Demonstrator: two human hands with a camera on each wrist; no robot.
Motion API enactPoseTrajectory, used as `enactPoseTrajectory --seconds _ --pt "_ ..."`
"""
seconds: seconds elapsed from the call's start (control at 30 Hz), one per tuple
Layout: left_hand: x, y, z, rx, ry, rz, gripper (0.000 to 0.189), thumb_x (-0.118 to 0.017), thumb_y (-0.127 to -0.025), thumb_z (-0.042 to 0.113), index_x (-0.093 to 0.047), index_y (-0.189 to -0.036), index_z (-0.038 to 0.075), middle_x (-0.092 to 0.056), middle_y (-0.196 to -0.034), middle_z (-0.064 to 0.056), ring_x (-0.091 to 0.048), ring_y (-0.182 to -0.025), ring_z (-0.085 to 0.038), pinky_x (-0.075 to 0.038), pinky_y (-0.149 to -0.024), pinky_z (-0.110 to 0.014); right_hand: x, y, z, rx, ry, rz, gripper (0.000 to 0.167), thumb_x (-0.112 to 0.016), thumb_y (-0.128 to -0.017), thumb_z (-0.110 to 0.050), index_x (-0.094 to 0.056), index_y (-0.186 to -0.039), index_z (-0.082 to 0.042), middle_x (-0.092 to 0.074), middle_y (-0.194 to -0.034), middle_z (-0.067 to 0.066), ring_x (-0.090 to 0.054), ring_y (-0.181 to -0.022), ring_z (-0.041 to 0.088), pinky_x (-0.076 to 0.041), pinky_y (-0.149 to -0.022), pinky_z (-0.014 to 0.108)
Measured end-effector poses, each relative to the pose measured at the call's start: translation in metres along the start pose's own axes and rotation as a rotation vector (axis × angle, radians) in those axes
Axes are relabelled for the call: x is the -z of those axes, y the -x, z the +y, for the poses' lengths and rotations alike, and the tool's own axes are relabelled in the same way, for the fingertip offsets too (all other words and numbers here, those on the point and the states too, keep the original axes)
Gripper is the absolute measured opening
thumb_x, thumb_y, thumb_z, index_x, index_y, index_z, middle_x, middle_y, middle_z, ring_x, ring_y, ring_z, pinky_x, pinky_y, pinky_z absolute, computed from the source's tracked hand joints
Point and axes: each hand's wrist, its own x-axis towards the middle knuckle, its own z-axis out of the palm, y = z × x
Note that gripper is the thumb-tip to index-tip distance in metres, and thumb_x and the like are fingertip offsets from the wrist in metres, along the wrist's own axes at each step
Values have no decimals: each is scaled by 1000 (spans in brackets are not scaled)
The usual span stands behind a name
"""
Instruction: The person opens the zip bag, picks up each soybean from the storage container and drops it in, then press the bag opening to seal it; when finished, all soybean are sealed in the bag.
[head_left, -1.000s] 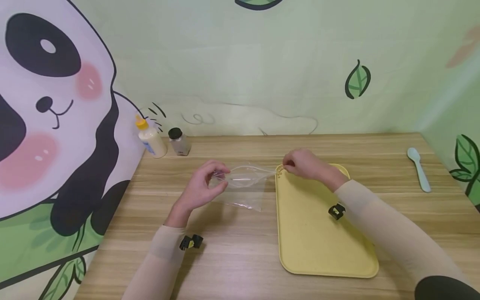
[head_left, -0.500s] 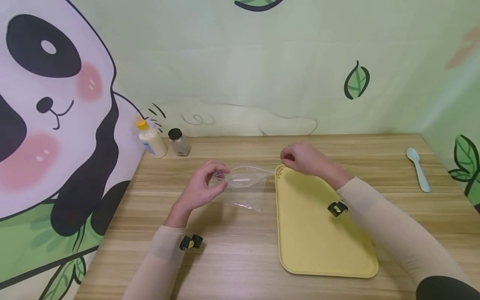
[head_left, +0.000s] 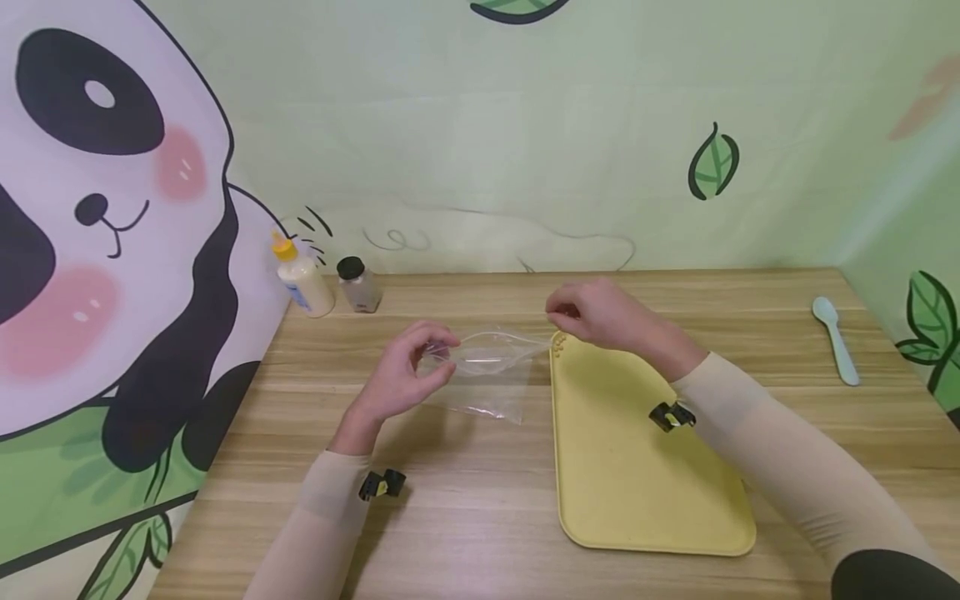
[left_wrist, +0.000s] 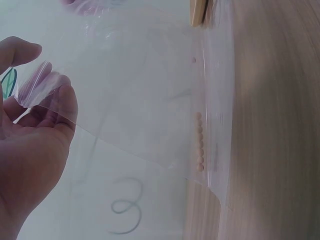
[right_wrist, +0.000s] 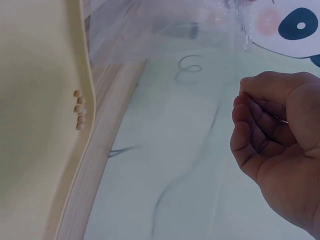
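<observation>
A clear plastic zip bag stands with its mouth spread, and my left hand grips its left side, fingers curled at the plastic. Small round tan pieces, like dried beans, line up low in the bag in the left wrist view. To the right lies a yellow tray, with several similar tan pieces in its far left corner. My right hand hovers over that corner, thumb and forefinger tips together, other fingers curled. Anything between those tips is too small or hidden to see.
A yellow-capped squeeze bottle and a black-lidded jar stand at the table's back left. A pale blue spoon lies at the far right. The wall rises directly behind the table.
My right hand has risen from the tan pieces at the tray's corner and shifted slightly left towards the bag. The left hand and bag have hardly moved.
</observation>
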Motion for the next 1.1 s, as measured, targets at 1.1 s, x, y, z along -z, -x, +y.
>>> enactPoseTrajectory --seconds 1.1 --pt "-2 -1 -35 -48 37 2 27 -66 -80 -11 -61 -107 -9 -60 -108 -15 -57 -96 -22 -52 -89 -26 -12 -20 -51 243 -76 86 6 -71 -86 -9 -73 -89 -4 -68 -81 3 -60 -67 10 -52 -58 19"
